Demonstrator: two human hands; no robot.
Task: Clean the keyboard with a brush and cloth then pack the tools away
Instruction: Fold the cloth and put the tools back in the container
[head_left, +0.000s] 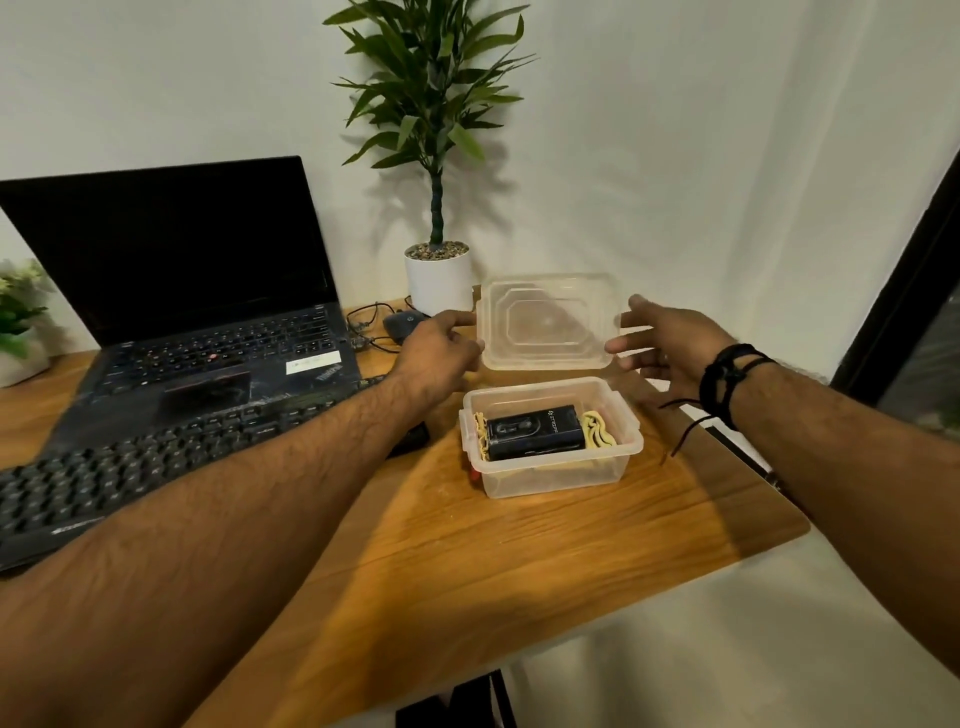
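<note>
Head view: wooden desk (545, 561) by white wall (701, 156); left hand (436, 353) pinches lid (545, 325), right hand (670, 345) released.

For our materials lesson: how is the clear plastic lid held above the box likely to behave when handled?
The lid is thin and see-through, so it is probably light and may flex a little. The left hand and right hand are at opposite edges, which suggests it is steadier held from both sides. Its smooth surface could be slippery.
</note>
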